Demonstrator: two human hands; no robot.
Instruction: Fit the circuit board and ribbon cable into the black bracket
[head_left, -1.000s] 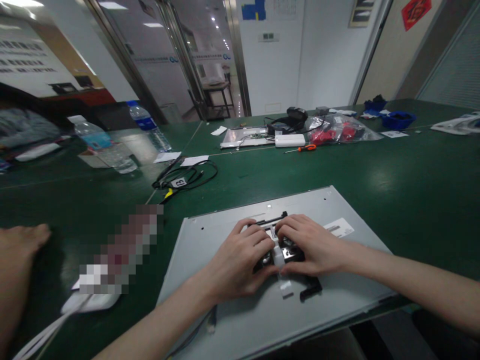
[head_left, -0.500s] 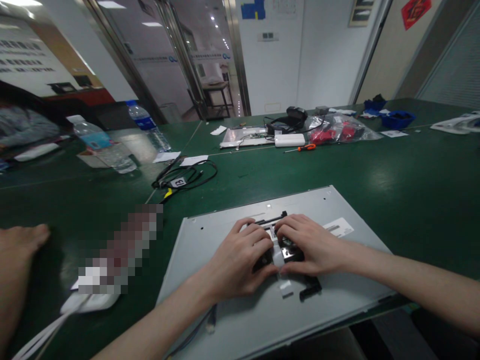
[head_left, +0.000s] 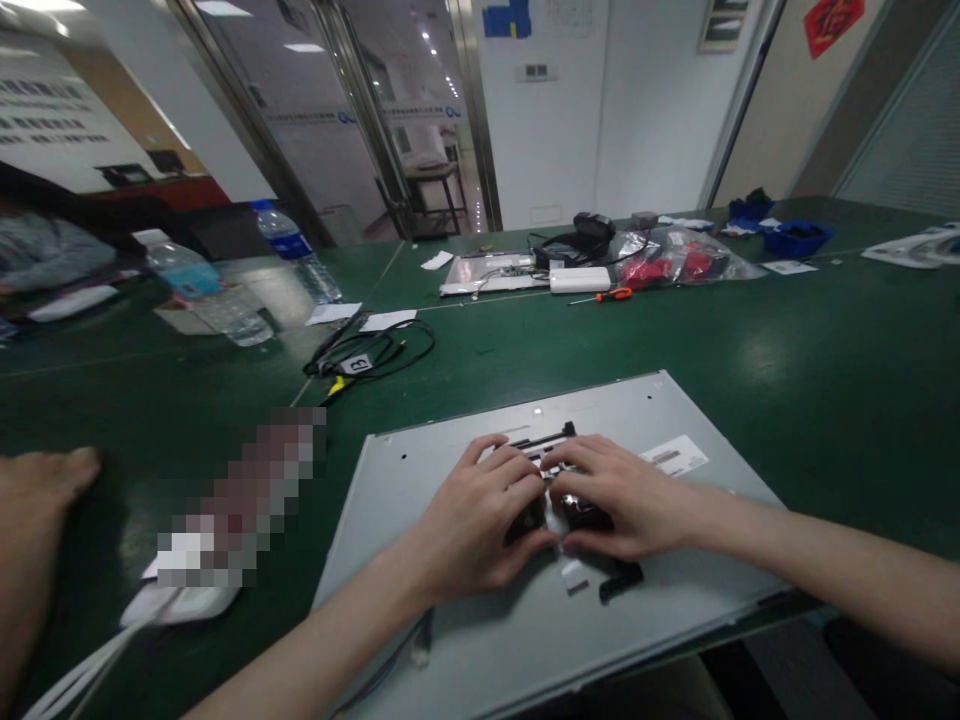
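In front of me lies a flat grey metal panel, like the back of a display. My left hand curls over its middle, thumb and fingers bent round a dark part mostly hidden under the palm. Facing it, my right hand grips a shiny black fitting. The fingertips of both hands nearly meet over a whitish strip between them. Black plastic pieces show at the near side, such as a short black bar, and behind the hands, a thin black bar.
Another person's hand rests at the left edge. A white power strip, partly pixelated, and coiled black cables lie left of the panel. Bottles, an orange screwdriver and a plastic bag stand or lie farther back.
My right hand has shifted slightly left and down, its index finger closer to the left fingertips. My left hand and the panel have hardly moved.
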